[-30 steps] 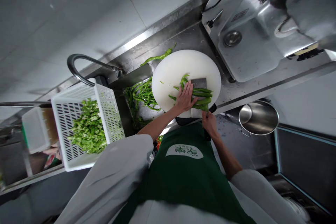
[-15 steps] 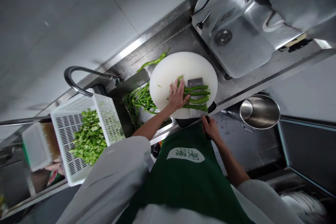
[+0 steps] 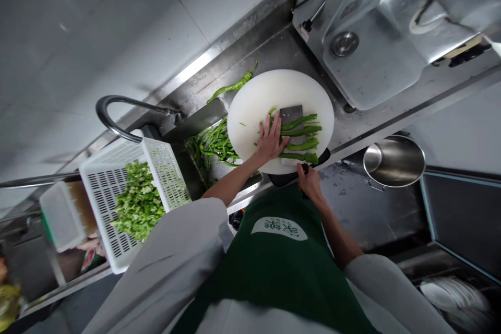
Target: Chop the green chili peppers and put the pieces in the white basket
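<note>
A round white cutting board (image 3: 258, 96) lies on the steel counter. Several long green peppers (image 3: 303, 143) lie side by side on it, over the flat blade of a cleaver (image 3: 290, 114). My left hand (image 3: 271, 140) rests flat on the peppers' left ends, fingers stretched out. My right hand (image 3: 309, 181) is at the board's near edge, closed around the cleaver's dark handle.
A sink holds more whole green peppers (image 3: 213, 143) left of the board, under a curved tap (image 3: 117, 102). A white slotted basket (image 3: 160, 164) holds chopped green pieces. A steel machine (image 3: 376, 47) stands right of the board. A steel bowl (image 3: 393, 162) sits lower right.
My left hand shifted slightly along the peppers and they now lie straighter and more spread over the blade. The view swayed a little. My right hand stays on the handle.
</note>
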`<state>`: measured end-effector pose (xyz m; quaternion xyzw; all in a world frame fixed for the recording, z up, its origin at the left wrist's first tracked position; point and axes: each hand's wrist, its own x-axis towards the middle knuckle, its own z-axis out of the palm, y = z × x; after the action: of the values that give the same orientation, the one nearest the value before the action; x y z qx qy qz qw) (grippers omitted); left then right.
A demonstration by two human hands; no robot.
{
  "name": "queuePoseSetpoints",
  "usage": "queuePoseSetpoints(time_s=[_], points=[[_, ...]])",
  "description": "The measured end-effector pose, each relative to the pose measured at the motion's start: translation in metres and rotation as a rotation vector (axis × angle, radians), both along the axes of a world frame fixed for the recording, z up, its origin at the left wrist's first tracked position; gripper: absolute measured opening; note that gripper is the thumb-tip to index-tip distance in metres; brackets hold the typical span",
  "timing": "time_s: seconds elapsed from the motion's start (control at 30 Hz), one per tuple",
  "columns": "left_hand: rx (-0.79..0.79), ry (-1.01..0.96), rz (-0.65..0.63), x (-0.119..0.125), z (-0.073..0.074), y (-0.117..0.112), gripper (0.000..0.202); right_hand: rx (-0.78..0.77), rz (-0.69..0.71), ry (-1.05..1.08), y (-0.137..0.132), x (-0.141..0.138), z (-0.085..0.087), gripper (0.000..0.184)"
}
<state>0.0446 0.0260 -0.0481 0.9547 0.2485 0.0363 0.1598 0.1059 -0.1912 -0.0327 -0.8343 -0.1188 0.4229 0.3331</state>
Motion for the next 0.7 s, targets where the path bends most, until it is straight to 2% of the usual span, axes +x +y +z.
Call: queuePoseSetpoints(time_s=[0.17,0.23,0.33,0.4,0.47,0.53,0.6,0.7], points=[[-0.003,0.028,-0.114,-0.009,0.016,0.017,0.077,-0.006,0.003,0.039,0.004,0.0,0.001,0.056],[-0.014,0.033,-0.144,-0.009,0.013,0.025,0.08,-0.011,0.0,0.05,0.003,0.001,0.002,0.057],[-0.037,0.027,-0.126,-0.006,0.002,0.031,0.084,-0.02,-0.014,0.037,0.006,-0.003,0.004,0.057],[-0.047,0.021,-0.099,-0.003,-0.005,0.031,0.085,-0.015,-0.013,0.028,0.012,-0.008,0.004,0.057],[-0.059,0.032,-0.063,0.0,-0.004,0.027,0.083,-0.002,-0.016,0.015,0.017,-0.012,0.004,0.057],[-0.085,0.043,-0.001,-0.001,0.008,0.017,0.076,-0.003,-0.024,0.012,0.02,-0.012,0.003,0.058],[-0.122,0.026,0.034,-0.009,0.029,0.005,0.069,-0.011,-0.018,0.031,0.018,-0.007,0.002,0.06],[-0.135,-0.019,-0.057,-0.03,0.062,-0.007,0.063,-0.015,0.033,0.072,0.005,0.004,0.001,0.061]])
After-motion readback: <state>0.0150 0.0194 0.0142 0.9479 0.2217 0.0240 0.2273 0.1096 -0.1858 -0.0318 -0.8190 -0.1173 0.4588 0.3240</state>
